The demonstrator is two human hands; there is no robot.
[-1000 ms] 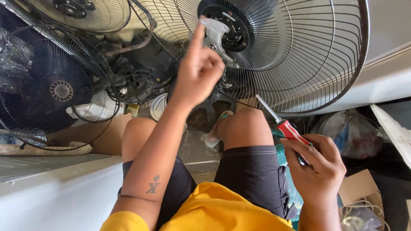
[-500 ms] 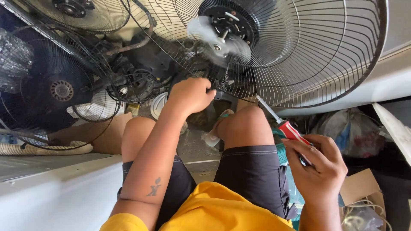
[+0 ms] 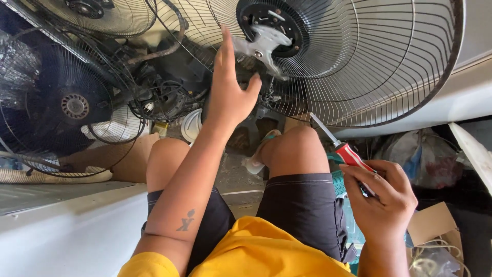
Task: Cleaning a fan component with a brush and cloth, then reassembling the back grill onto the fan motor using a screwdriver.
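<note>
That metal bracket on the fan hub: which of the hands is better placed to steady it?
Probably the left hand: it is raised at the fan grille, fingers open beside the bracket. The right hand is low by the knee, holding a screwdriver.

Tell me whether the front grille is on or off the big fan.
Off. The left hand reaches straight to the bare hub of the big fan with no wires across it; only the rear grille shows.

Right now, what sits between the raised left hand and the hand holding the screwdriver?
In the head view, the bent knee in dark shorts sits between the left hand and the right hand gripping the red-handled screwdriver.
</note>
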